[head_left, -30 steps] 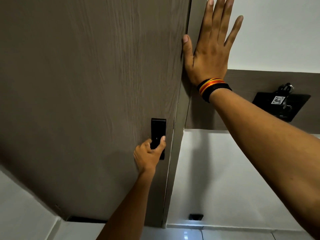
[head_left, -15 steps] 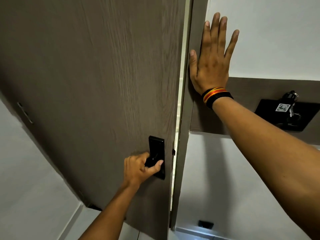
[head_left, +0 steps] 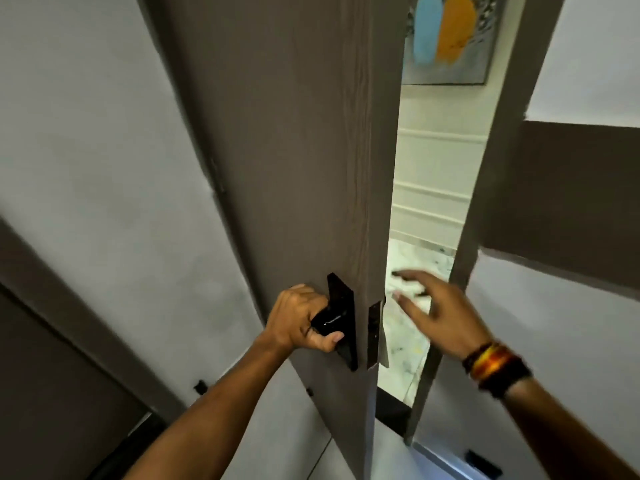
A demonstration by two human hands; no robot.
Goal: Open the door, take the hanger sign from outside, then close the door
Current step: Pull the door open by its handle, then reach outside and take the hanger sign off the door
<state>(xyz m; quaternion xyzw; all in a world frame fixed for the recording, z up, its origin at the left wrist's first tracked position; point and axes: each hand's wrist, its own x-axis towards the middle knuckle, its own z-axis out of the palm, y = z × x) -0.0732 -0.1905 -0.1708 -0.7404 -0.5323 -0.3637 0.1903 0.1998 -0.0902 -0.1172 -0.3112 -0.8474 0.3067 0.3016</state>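
The brown wood-grain door [head_left: 287, 150] stands partly open, swung toward me, with a gap on its right side. My left hand [head_left: 299, 318] is shut on the black door handle [head_left: 330, 318], which sits on a black lock plate [head_left: 344, 320]. My right hand [head_left: 440, 306], with bands on the wrist, hovers open and blurred in the gap beside the door's edge, fingers spread and pointing left. It holds nothing. The hanger sign is hidden behind the door; I cannot see it.
The brown door frame [head_left: 485, 202] bounds the gap on the right. Through the gap I see a white panelled corridor wall, a marble floor [head_left: 412, 327] and a colourful picture [head_left: 446, 39]. White walls flank the door on both sides. A dark threshold [head_left: 391, 407] lies below.
The door has swung much further open toward me. My right hand left the frame high up and dropped down into the gap. My left hand kept its grip on the handle.
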